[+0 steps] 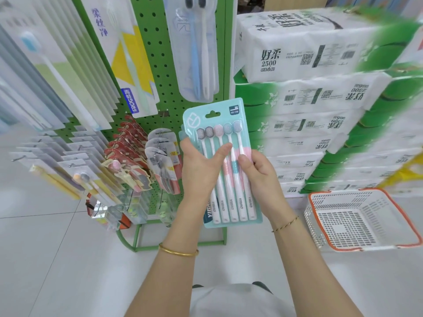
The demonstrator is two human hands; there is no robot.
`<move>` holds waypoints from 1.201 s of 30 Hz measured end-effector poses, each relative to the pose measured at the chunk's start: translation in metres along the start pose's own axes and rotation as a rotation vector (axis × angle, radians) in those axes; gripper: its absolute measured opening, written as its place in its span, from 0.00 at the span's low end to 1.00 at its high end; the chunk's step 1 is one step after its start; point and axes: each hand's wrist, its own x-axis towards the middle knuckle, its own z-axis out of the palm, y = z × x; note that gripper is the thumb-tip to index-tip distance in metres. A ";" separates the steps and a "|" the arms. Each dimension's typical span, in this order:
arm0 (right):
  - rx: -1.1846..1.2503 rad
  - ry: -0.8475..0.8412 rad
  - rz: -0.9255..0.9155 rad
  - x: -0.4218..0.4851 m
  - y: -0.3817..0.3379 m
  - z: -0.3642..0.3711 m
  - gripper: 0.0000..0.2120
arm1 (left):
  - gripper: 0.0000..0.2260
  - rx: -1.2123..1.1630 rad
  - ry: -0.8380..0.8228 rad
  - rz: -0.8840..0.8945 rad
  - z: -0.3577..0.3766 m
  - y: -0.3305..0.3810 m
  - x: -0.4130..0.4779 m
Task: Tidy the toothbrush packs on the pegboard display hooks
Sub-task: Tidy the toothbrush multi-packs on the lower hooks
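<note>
A teal blister pack of several toothbrushes point(225, 124) is held upright in front of the green pegboard point(160, 72). My left hand point(201, 165) grips its left edge, thumb across the brush handles; more packs seem stacked behind it. My right hand point(258, 172) holds the right edge with the thumb on the front. A clear pack with two brushes point(194, 53) hangs on the board above. Rows of white packs point(57, 72) hang at the left, with red packs point(128, 145) and clear packs point(160, 156) on lower hooks.
Stacked tissue-paper bales point(320, 92) rise at the right. A white and orange shopping basket point(359, 220) sits on the floor at the lower right. The green stand's foot point(174, 243) rests on the pale tiled floor.
</note>
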 end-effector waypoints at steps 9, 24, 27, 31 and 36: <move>0.198 0.203 0.140 0.008 0.001 -0.010 0.07 | 0.22 0.084 -0.405 0.180 -0.005 -0.013 0.001; 0.412 0.624 0.382 0.014 0.018 -0.038 0.08 | 0.36 0.815 -0.814 0.612 0.012 -0.023 -0.022; 0.405 0.574 0.431 0.014 0.017 -0.039 0.09 | 0.31 0.766 -0.729 0.672 0.011 -0.022 -0.021; 0.307 0.479 0.505 0.008 0.014 -0.037 0.24 | 0.23 0.448 -0.557 0.416 0.008 -0.014 -0.024; 0.111 0.505 0.537 0.006 0.023 -0.030 0.19 | 0.12 -0.192 -0.384 -0.111 0.005 -0.012 -0.024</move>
